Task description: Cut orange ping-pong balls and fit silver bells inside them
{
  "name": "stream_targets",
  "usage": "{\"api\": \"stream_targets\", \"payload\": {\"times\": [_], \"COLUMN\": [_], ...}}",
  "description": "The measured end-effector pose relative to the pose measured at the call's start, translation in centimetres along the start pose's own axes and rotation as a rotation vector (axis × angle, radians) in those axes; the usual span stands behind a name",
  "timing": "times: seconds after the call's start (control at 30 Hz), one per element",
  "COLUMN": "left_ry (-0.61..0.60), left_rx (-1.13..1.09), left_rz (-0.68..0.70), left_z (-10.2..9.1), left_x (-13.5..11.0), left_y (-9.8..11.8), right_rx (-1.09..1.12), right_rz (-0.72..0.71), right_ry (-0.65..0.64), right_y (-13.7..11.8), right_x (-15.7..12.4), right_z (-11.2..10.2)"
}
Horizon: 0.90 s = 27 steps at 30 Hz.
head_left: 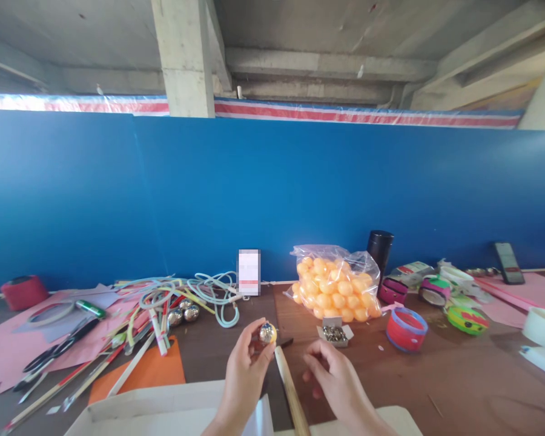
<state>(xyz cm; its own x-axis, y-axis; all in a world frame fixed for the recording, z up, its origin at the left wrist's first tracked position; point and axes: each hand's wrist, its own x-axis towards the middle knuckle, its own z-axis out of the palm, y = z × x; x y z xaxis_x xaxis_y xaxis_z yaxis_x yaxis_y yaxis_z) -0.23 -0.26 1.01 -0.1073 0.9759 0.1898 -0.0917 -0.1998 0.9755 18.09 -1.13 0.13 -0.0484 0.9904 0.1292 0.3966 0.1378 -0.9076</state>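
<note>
Currently pinching shiny ball (267, 332) in left hand (245, 370), narrow fingertip grip, near wooden stick (290, 390); could slip out, being smooth, and roll across desk (390, 378). Half-curling right hand (336, 375), can't tell if holding anything; could bump open box (332, 322), spilling metal bits (334, 333).

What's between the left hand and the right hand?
In the head view, a wooden stick shows between the left hand and the right hand, with a small dark object near its far tip.

Just right of your gripping left hand (247, 363), a wooden stick (291, 393) obstructs you; right of your right hand (335, 376), tabletop (406, 383) gives room.
</note>
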Motion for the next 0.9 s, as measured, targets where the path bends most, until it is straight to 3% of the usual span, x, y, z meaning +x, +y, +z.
{"api": "stream_targets", "payload": {"times": [0.3,0.47,0.9], "left_ry": [-0.183,-0.222,-0.237], "left_rx": [-0.078,-0.136,-0.356], "left_rz": [-0.061,-0.091,-0.234], "left_z": [0.8,1.1,0.4], "left_x": [-0.7,-1.0,-0.9], "left_y": [0.2,0.4,1.8], "right_rx": [0.373,0.542,0.627], "right_rz": [0.019,-0.004,0.086], "right_ry": [-0.019,-0.054,-0.082], "right_y": [-3.3,-3.8,-3.4], "right_x": [-1.0,-0.9,-0.6], "right_z": [0.0,0.4,0.6]}}
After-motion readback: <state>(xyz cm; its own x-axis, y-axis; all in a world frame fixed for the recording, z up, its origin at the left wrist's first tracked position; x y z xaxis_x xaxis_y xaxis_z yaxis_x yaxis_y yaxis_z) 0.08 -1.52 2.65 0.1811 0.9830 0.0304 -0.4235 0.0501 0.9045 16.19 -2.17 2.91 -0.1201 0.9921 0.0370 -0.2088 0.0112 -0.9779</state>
